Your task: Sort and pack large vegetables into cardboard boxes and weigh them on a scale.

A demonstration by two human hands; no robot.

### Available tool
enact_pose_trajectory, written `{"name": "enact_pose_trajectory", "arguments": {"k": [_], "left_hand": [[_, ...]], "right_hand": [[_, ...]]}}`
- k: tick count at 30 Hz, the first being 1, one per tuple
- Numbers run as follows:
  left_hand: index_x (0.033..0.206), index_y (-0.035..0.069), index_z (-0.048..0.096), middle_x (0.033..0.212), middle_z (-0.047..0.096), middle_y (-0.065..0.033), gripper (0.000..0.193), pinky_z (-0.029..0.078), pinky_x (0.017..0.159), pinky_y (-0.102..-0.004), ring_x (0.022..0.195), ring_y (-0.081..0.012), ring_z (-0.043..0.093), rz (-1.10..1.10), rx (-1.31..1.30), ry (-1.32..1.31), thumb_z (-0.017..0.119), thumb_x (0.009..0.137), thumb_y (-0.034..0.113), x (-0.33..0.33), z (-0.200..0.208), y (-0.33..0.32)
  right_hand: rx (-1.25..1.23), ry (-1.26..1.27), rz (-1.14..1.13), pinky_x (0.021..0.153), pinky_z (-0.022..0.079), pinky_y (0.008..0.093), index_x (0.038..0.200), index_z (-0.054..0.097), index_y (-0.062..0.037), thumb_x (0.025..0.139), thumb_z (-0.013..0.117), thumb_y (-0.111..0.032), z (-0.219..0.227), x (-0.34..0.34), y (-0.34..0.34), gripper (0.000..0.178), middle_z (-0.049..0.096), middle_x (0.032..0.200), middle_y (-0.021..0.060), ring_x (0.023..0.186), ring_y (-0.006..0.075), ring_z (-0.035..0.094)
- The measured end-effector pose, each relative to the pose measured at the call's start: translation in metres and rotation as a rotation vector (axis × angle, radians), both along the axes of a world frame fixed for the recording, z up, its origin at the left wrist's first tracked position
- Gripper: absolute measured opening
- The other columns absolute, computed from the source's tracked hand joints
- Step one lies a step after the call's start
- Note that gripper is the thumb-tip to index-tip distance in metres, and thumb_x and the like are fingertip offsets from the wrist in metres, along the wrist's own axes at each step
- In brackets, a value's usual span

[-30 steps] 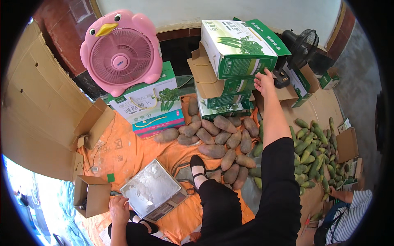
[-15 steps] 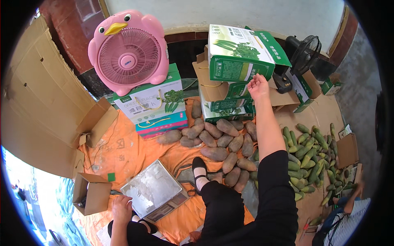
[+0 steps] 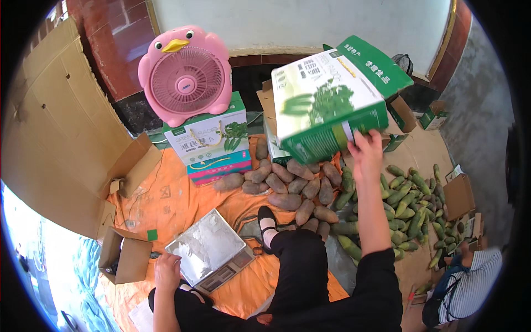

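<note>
My right hand (image 3: pixel 366 152) grips the lower front corner of a green-and-white carton (image 3: pixel 326 99) with radishes printed on it. The carton is tilted, held off the stack, with its green flap standing open at the back. My left hand (image 3: pixel 167 270) is loosely open with nothing in it, beside the near left corner of a platform scale (image 3: pixel 204 246) with a worn silvery plate. Brownish, soil-covered roots (image 3: pixel 285 201) lie in a pile beyond my foot. To their right is a large heap of green radishes (image 3: pixel 409 207).
A pink bird-shaped fan (image 3: pixel 185 83) stands on stacked gift cartons (image 3: pixel 213 133). An open cardboard box (image 3: pixel 126 257) is left of the scale, and a tall cardboard sheet (image 3: pixel 55 127) stands at far left. Another person (image 3: pixel 470 285) is at lower right. Orange sheeting (image 3: pixel 160 193) covers the floor.
My right hand has taken hold of the top carton and drawn it off the stack, nearer and tilted. My left hand stays beside the scale. The view has shifted slightly.
</note>
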State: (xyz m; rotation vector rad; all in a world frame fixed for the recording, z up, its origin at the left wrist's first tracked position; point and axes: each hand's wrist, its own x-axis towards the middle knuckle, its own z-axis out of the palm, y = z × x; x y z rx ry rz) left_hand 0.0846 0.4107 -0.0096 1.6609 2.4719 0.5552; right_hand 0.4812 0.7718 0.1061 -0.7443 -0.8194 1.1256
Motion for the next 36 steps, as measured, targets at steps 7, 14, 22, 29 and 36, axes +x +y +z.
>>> {"name": "enact_pose_trajectory", "arguments": {"k": [7, 14, 22, 29, 36], "left_hand": [[0.083, 0.003, 0.068, 0.085, 0.062, -0.0155, 0.007, 0.047, 0.077, -0.0425, 0.086, -0.0341, 0.059, -0.009, 0.068, 0.013, 0.063, 0.079, 0.006, -0.004, 0.004, -0.019], [0.083, 0.005, 0.067, 0.085, 0.061, -0.0121, 0.008, 0.045, 0.077, -0.042, 0.086, -0.0321, 0.058, 0.062, 0.161, 0.035, 0.062, 0.079, 0.009, -0.012, 0.007, -0.04], [0.089, 0.003, 0.066, 0.089, 0.063, -0.0122, 0.011, 0.045, 0.078, -0.0406, 0.089, -0.0317, 0.059, 0.131, 0.254, 0.036, 0.059, 0.083, 0.008, -0.017, 0.024, -0.067], [0.094, 0.001, 0.065, 0.091, 0.064, -0.0142, 0.012, 0.047, 0.079, -0.04, 0.088, -0.033, 0.06, 0.224, 0.368, -0.015, 0.057, 0.085, 0.004, -0.019, 0.036, -0.075], [0.096, 0.001, 0.065, 0.089, 0.063, -0.0139, 0.013, 0.048, 0.076, -0.0368, 0.087, -0.0306, 0.061, 0.288, 0.415, -0.027, 0.056, 0.087, 0.004, -0.016, 0.044, -0.078]], "right_hand": [[0.061, -0.098, 0.218, 0.075, 0.049, 0.0294, 0.114, 0.052, -0.0098, 0.081, 0.065, 0.001, -0.009, 0.023, -0.119, 0.037, 0.059, 0.104, 0.0024, 0.092, 0.0138, 0.057], [0.004, -0.041, 0.515, 0.091, 0.046, 0.0333, 0.11, 0.054, -0.0066, 0.075, 0.063, 0.012, -0.04, -0.03, -0.194, 0.041, 0.059, 0.112, 0.0053, 0.105, 0.0177, 0.056], [0.047, -0.407, 0.629, 0.062, 0.034, 0.0212, 0.091, 0.055, -0.0032, 0.07, 0.074, 0.003, -0.125, -0.125, -0.246, 0.029, 0.035, 0.076, -0.003, 0.068, 0.0075, 0.036], [0.217, -0.722, 0.479, 0.067, 0.039, 0.0316, 0.092, 0.055, -0.0017, 0.07, 0.07, 0.0, -0.165, -0.177, -0.299, 0.026, 0.044, 0.075, 0.0074, 0.072, 0.0221, 0.045], [0.322, -0.966, 0.808, 0.085, 0.042, 0.0418, 0.116, 0.048, 0.0007, 0.075, 0.067, -0.008, -0.203, -0.182, -0.352, 0.046, 0.052, 0.108, 0.0191, 0.098, 0.0356, 0.051]]}}
